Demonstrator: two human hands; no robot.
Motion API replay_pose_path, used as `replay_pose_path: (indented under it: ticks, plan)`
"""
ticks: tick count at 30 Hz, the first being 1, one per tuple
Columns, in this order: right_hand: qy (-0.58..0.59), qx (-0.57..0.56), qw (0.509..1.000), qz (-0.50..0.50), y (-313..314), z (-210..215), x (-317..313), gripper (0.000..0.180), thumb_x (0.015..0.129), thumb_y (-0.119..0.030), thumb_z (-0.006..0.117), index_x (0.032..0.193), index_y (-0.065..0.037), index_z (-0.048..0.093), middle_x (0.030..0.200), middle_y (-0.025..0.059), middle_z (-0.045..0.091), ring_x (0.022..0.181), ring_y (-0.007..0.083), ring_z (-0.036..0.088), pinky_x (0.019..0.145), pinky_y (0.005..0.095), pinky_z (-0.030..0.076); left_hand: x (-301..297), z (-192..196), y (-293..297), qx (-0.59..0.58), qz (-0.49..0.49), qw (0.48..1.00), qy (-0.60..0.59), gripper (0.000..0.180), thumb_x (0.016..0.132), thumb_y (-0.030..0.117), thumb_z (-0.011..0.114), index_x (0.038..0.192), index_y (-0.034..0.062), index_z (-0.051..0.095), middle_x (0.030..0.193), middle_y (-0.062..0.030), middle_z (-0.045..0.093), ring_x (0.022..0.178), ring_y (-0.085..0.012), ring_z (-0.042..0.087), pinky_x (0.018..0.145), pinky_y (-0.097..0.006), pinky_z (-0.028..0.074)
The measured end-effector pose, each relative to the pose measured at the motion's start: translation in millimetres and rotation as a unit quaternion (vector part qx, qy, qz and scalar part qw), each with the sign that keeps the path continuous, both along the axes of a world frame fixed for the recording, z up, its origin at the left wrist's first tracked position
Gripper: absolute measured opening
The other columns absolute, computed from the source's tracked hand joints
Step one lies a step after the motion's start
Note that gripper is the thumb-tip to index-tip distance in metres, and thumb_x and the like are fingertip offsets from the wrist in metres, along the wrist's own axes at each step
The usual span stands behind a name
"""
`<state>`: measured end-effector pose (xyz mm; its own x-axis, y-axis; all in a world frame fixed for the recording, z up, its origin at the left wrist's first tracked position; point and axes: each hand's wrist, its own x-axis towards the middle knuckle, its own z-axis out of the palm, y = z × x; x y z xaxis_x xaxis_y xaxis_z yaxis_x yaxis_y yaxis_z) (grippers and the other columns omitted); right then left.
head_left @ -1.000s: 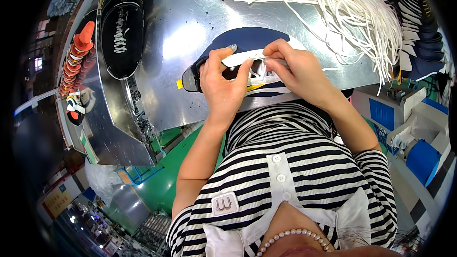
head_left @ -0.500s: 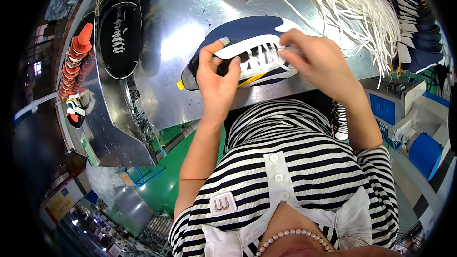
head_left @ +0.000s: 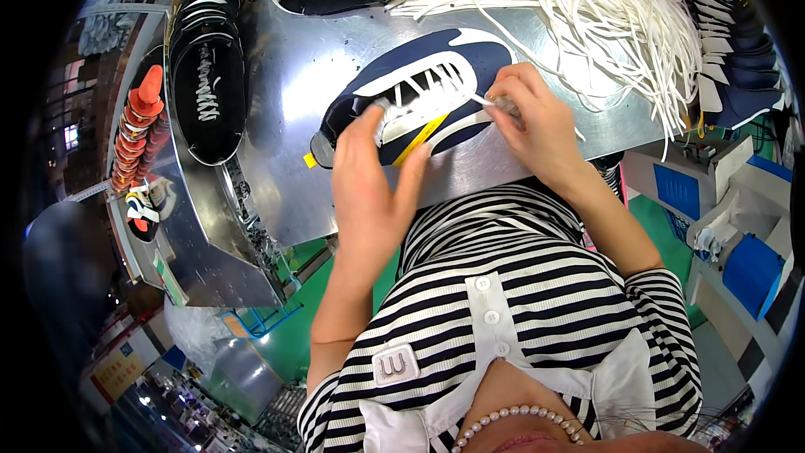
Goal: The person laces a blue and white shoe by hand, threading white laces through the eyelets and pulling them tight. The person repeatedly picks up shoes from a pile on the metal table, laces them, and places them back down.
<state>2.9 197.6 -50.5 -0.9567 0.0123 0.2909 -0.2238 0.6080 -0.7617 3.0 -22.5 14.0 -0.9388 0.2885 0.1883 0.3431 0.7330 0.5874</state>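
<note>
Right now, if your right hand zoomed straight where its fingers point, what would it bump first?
Past the white lace it pinches, the right hand would probably meet the navy-and-white shoe upper first, though depth is unclear.

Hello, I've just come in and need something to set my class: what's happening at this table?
A person in a striped shirt is handling a navy-and-white shoe upper on a metal table. The left hand is spread against its near side, while the right hand pinches a white lace just off one end of the lacing panel. White lacing crosses the opening. A pile of white laces lies beyond.
</note>
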Motion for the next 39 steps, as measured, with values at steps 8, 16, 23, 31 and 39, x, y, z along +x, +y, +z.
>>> replay_pose_path:
  ticks: [8,16,23,31,39]
  plan:
    - [-0.098,0.116,0.912,0.381,3.5,35.4,53.0,0.021,0.081,-0.011,0.070,0.102,-0.009,0.066,0.093,0.0077,0.067,0.070,0.0286,0.065,0.062,0.0388,0.052,-34.2,-19.9,19.5,0.007,0.006,0.999,0.032,0.019,0.080,0.010,0.074,0.094,0.0028,0.062,0.085,-0.0131,0.065,0.080,-0.0327,0.062,0.072,-0.042,0.047]
    - [-0.181,-0.104,0.963,0.171,18.2,47.7,37.1,0.018,0.090,-0.016,0.070,0.104,-0.005,0.071,0.063,0.0099,0.061,0.052,0.0165,0.057,0.054,0.0288,0.045,-30.0,-20.5,9.8,0.020,0.005,0.993,0.119,0.024,0.080,0.010,0.078,0.096,0.0004,0.064,0.084,-0.0135,0.065,0.076,-0.0292,0.062,0.069,-0.037,0.048]
    - [-0.210,-0.288,0.932,0.065,-27.0,18.2,-6.6,0.016,0.087,-0.016,0.074,0.094,-0.001,0.071,0.076,-0.0026,0.063,0.070,0.0041,0.052,0.061,0.0213,0.042,-14.2,-5.2,16.6,0.078,-0.042,0.989,0.116,0.024,0.079,0.006,0.079,0.096,-0.0002,0.063,0.085,-0.0135,0.067,0.076,-0.0274,0.064,0.069,-0.034,0.049]
    - [-0.172,-0.179,0.924,0.291,-4.8,11.2,52.5,0.015,0.090,-0.015,0.070,0.098,-0.003,0.068,0.087,0.0051,0.063,0.081,0.0141,0.059,0.072,0.0267,0.046,-30.5,-1.7,10.9,-0.008,-0.072,0.991,0.111,0.027,0.082,0.009,0.074,0.107,0.0002,0.066,0.087,-0.0156,0.065,0.078,-0.0334,0.063,0.070,-0.039,0.048]
    - [-0.079,-0.248,0.963,0.065,-17.6,20.0,-32.2,0.017,0.087,-0.013,0.072,0.099,-0.002,0.068,0.083,0.0068,0.069,0.071,0.0116,0.061,0.065,0.0267,0.048,-44.6,-17.8,2.7,-0.056,-0.057,0.994,-0.078,0.030,0.087,0.019,0.068,0.111,0.0013,0.068,0.104,-0.0191,0.069,0.098,-0.0330,0.067,0.085,-0.042,0.052]
